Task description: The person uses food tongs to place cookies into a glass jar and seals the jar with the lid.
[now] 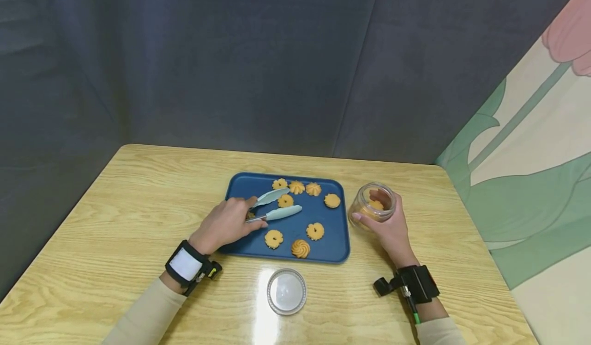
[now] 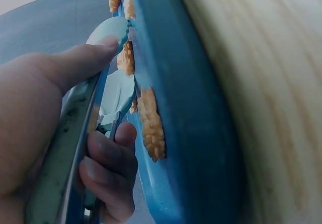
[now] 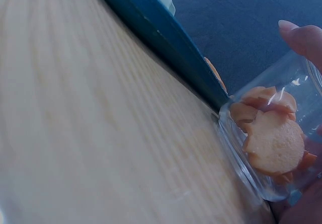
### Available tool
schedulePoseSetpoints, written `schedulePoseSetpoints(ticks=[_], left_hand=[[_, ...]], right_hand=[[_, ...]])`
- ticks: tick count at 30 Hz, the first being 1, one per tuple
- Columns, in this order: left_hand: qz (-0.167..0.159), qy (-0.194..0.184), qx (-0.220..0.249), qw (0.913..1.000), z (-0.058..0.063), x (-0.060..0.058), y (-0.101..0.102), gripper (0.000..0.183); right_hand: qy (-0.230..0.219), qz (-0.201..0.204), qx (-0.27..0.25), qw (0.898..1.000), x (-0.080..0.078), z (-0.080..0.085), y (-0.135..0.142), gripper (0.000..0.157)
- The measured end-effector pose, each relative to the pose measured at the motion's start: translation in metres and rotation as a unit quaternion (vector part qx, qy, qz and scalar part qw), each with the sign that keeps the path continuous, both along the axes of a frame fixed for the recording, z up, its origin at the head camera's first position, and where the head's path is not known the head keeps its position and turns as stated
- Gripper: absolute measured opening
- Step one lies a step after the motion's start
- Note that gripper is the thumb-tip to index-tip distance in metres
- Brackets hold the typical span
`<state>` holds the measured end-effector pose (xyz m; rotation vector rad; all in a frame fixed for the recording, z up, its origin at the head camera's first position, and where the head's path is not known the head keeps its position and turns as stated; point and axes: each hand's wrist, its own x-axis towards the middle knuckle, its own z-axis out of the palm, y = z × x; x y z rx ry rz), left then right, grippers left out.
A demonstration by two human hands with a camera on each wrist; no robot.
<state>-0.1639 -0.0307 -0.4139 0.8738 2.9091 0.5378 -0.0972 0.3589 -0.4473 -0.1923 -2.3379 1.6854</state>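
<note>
Round clear lid (image 1: 287, 292): flat on the pale wood-grain table (image 1: 138, 222), nearest the person.
Left hand (image 1: 228, 224): grips metal tongs with pale blue tips (image 1: 283, 212) over a blue rectangular tray (image 1: 334, 242); tips apart, one round golden cookie (image 1: 285, 200) between them.
Right hand (image 1: 392, 229): holds a clear round jar (image 1: 357, 214), cookies inside, just beside the tray.
Other golden cookies (image 1: 315, 231): scattered across the tray.
Dark fabric backdrop (image 1: 231, 68): behind the table.

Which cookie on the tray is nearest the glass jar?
In the head view, the cookie alone by the right edge of the tray; the others there all lie farther left, away from the jar.
</note>
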Motion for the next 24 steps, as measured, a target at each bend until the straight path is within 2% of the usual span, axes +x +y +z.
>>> schedulePoseSetpoints(ticks=[17, 24], left_hand=[[-0.004, 0.009, 0.003, 1.0000, -0.0005, -0.0011, -0.0013, 0.074], [-0.007, 0.033, 0.006, 0.9994, -0.0035, -0.0005, -0.0018, 0.060]], right_hand=[[-0.003, 0.004, 0.001, 1.000, 0.0002, -0.0007, 0.0006, 0.089], [-0.002, 0.003, 0.000, 1.000, 0.0000, -0.0013, 0.0006, 0.089]])
